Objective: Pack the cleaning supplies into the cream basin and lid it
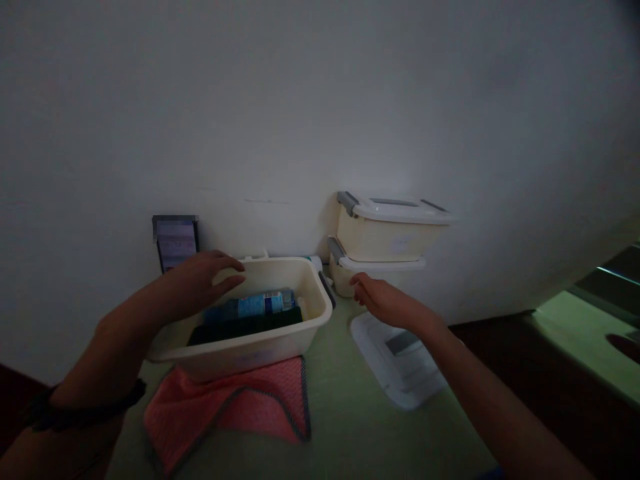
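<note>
Cream storage bin, lidless and upright, right here on the green-covered table, and the left hand is up over its left part, thumb and fingers parted with a clear gap between, nothing in their grip! Down inside lies a blue-labelled bottle on its side, just behind a dark item too dim for me to make out. Over to the right, the right hand hangs half curled, nothing to be seen in it, above the far end of a pale lid lying on the table. Behind that hand, a closed upper bin sits stacked on a lower bin by the wall. At the front, a pink cloth lies rumpled, its far edge hidden by the cream bin
</note>
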The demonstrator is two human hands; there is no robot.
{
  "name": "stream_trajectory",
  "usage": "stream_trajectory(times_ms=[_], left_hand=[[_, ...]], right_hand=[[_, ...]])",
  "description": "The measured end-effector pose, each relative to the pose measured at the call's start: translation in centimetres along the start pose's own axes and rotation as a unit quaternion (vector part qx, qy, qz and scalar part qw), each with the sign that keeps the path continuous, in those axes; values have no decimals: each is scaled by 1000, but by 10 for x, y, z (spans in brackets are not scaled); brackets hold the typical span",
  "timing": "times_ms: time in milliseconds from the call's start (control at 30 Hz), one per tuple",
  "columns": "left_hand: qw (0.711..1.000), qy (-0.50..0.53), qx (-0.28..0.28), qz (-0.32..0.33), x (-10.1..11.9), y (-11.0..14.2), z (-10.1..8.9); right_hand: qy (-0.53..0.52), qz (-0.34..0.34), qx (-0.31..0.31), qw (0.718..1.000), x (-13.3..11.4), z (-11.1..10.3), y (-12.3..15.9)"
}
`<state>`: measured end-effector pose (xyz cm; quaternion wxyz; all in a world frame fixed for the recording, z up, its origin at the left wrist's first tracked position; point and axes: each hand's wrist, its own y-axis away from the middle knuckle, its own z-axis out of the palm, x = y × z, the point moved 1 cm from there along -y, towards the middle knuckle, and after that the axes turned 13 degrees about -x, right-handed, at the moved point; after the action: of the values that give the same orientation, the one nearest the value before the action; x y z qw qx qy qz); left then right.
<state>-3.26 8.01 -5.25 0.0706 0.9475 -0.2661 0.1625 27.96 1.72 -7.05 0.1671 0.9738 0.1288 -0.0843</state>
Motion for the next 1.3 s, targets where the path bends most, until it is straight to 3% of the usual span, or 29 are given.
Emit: stream_trajectory(times_ms=[233, 333, 600, 900, 1133, 1300], left_hand=[[997, -7, -69, 32, 6, -1, 13], [996, 22, -83, 25, 2, -2, 14], [997, 48, -46, 34, 6, 3, 9], [997, 57, 19, 38, 8, 11, 9], [992, 101, 20, 68, 12, 13, 8], [986, 144, 22, 77, 16, 15, 5]], right_hand=[[99, 34, -147, 984, 34, 24, 16], [132, 64, -162, 976, 44, 34, 26], [146, 36, -122, 981, 52, 42, 37], [59, -54, -95, 992, 38, 47, 34], [-74, -71, -17, 995, 40, 16, 51], [-114, -141, 54, 982, 6, -12, 50]])
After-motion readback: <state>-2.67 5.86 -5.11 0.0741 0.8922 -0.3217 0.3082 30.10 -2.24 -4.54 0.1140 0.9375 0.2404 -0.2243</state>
